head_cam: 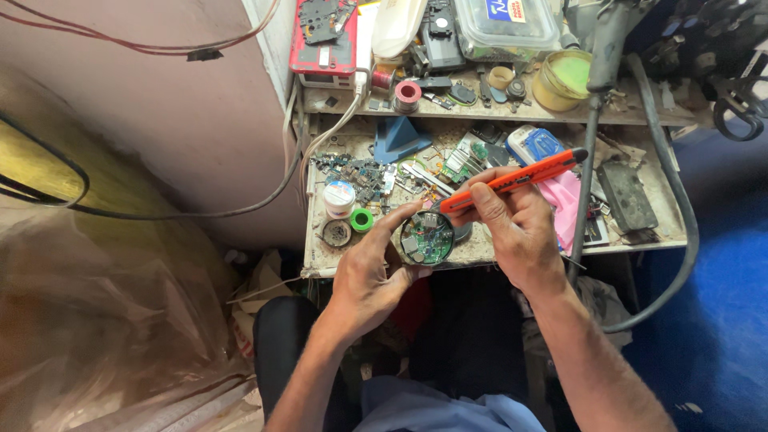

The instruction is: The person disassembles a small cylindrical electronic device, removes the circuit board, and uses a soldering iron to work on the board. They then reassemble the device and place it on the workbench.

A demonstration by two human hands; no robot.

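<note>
My left hand [370, 272] holds a small round device with a green circuit board [426, 238] showing inside, its open face up. My right hand [516, 228] grips an orange pen-shaped tool [516, 178] like a pencil, with the tip down at the upper edge of the board. Both hands hover over the front edge of a small cluttered workbench [320, 260].
On the bench lie loose circuit boards [356, 172], a white jar [339, 198], a green tape roll [362, 220], a blue wedge [398, 138] and a pink cloth [565, 200]. The shelf above carries a yellow-green tub [562, 80] and solder spools. A thick grey hose [676, 200] curves down the right.
</note>
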